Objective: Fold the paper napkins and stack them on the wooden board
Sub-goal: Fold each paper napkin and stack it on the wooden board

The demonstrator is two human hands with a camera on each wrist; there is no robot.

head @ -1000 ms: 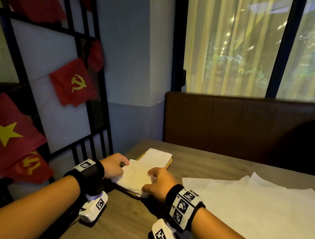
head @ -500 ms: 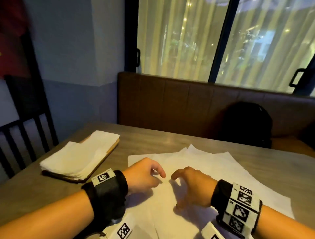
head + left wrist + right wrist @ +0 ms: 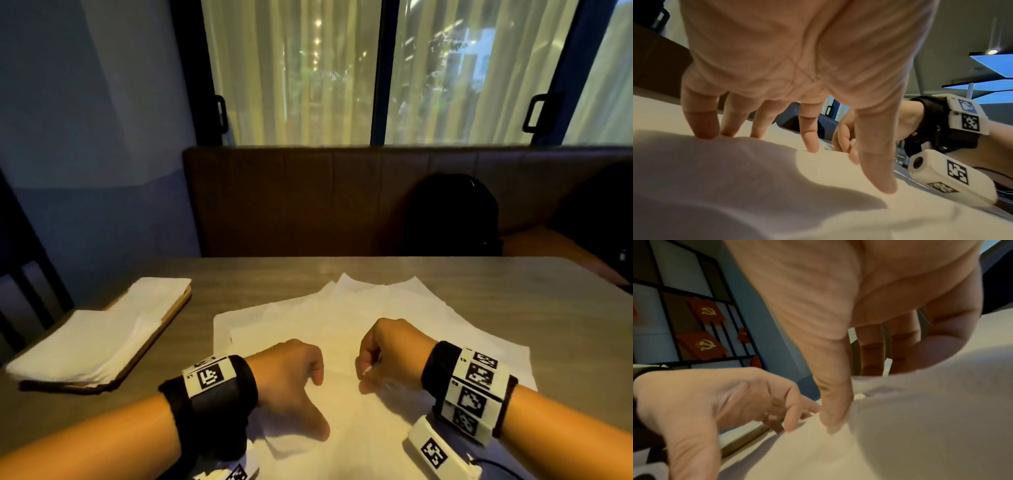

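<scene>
Currently both hands are on the loose pile of unfolded paper napkins [image 3: 342,318] mid-table. Left hand [image 3: 291,373]: fingertips [image 3: 813,146] and thumb pressing down on the top sheet, fingers bent but holding nothing. Right hand [image 3: 390,353]: fingers curled, thumb on the sheet; whether it pinches the paper, can't tell. Folded napkins [image 3: 99,329] sit stacked on the wooden board [image 3: 171,315], left of the pile, apart from it.

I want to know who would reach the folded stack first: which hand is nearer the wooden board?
Left. The left hand rests on the unfolded napkins just right of the wooden board; the right hand lies further right, beyond it.
</scene>
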